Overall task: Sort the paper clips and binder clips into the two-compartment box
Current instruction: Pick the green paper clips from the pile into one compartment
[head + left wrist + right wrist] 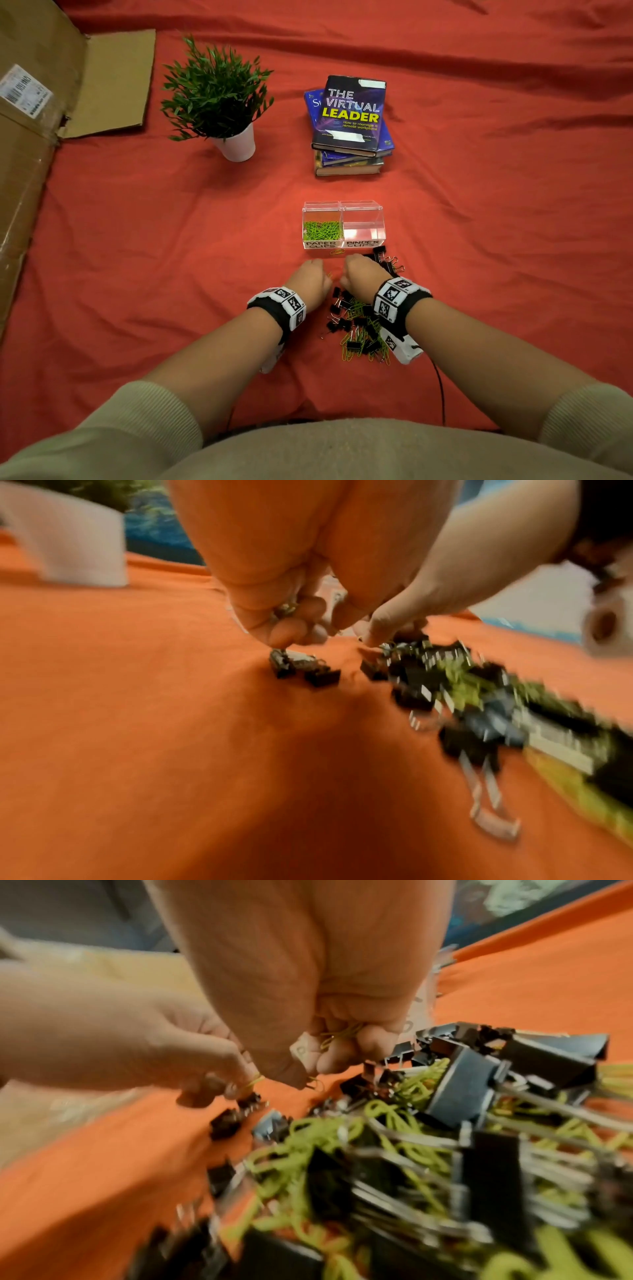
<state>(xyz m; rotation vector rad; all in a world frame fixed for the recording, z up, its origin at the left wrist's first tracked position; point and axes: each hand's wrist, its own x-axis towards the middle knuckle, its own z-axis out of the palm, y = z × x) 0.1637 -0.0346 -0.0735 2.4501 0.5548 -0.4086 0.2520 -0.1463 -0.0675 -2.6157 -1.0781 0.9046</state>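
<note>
A clear two-compartment box [343, 240] stands on the red cloth. Its left half, marked PAPER CLIPS, holds green paper clips [322, 230]; the right half, marked BINDER CLIPS, looks empty. Just in front of it, my left hand [310, 272] has curled fingers [291, 631] that pinch a green paper clip [253, 1083] low over the cloth. My right hand [363, 272] is fisted round green paper clips [339, 1037]. A mixed pile of black binder clips and green paper clips [359, 325] lies between my wrists. More binder clips [387, 262] sit right of my right hand.
One loose paper clip [337, 252] lies against the box front. A potted plant [219, 99] and a stack of books [351, 126] stand behind the box. A large cardboard box [34, 144] fills the left edge. Wrinkled red cloth [496, 205] stretches to the right.
</note>
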